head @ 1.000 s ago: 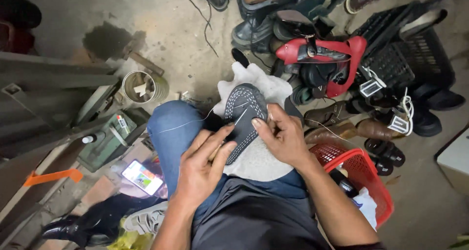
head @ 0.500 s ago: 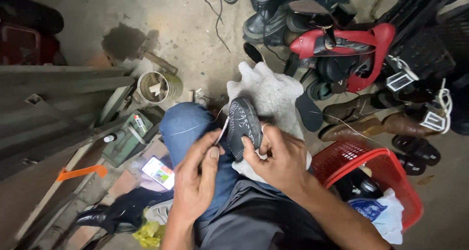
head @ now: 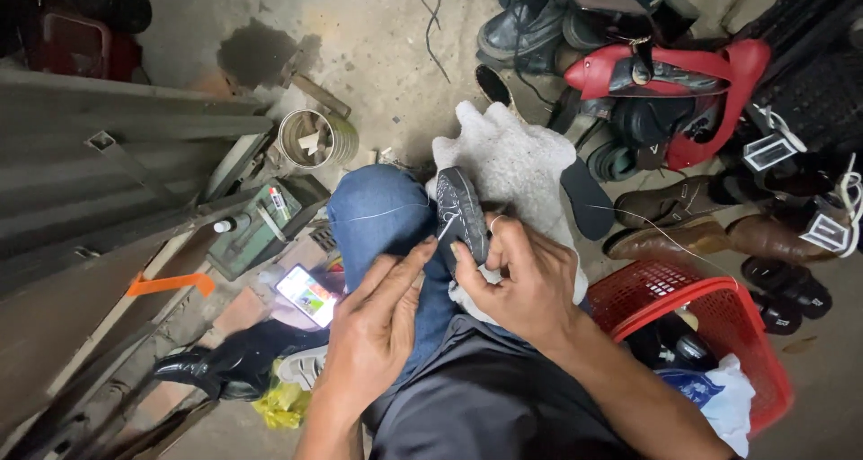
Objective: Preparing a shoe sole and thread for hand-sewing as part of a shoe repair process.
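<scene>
A dark shoe (head: pixel 460 210) lies sole-up on a pale grey cloth (head: pixel 517 159) over my lap. My right hand (head: pixel 521 280) grips the near end of the shoe with thumb and fingers. My left hand (head: pixel 378 330) rests on my blue-jeaned knee (head: pixel 378 213), its fingertips touching the shoe's edge; a thin white thread (head: pixel 382 213) runs from the shoe across the knee. Whether the left fingers pinch a needle or thread I cannot tell.
A red plastic basket (head: pixel 710 312) sits at my right. Several shoes and a red bag (head: pixel 670 73) crowd the far right. A tin can (head: pixel 310 138), a green box (head: pixel 261 224), a lit phone (head: pixel 307 294) and a black shoe (head: pixel 229 370) lie at left beside metal bars.
The camera has tilted and moved closer. My hands slid toward the near end of the shoe, and the shoe now lies more end-on across the knee.
</scene>
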